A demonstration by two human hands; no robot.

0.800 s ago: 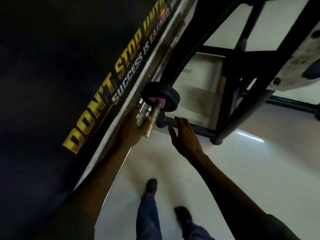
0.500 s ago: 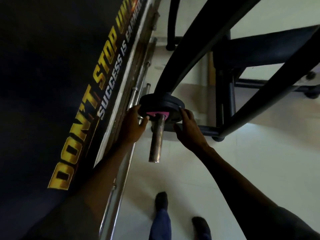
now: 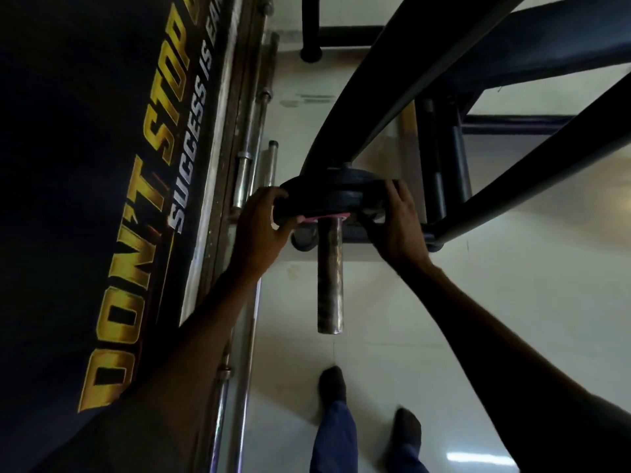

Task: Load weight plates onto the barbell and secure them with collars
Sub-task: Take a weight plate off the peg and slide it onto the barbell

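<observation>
A black weight plate [image 3: 336, 194] with a pink centre ring sits on the steel barbell sleeve [image 3: 330, 278], which points toward me. My left hand [image 3: 261, 227] grips the plate's left rim, fingers curled over its edge. On the right rim my right hand [image 3: 392, 223] grips the plate the same way. The bare end of the sleeve sticks out below the plate. No collar shows on the sleeve.
A black banner wall [image 3: 102, 199] with gold lettering fills the left. Several spare steel bars [image 3: 249, 172] lean along its base. Black rack tubes [image 3: 512, 172] cross the upper right. Pale tiled floor [image 3: 478, 302] and my feet [image 3: 333, 384] lie below.
Both hands moved from below the sleeve up onto the plate's rims and now grip it. The view has shifted so the sleeve points straight toward me.
</observation>
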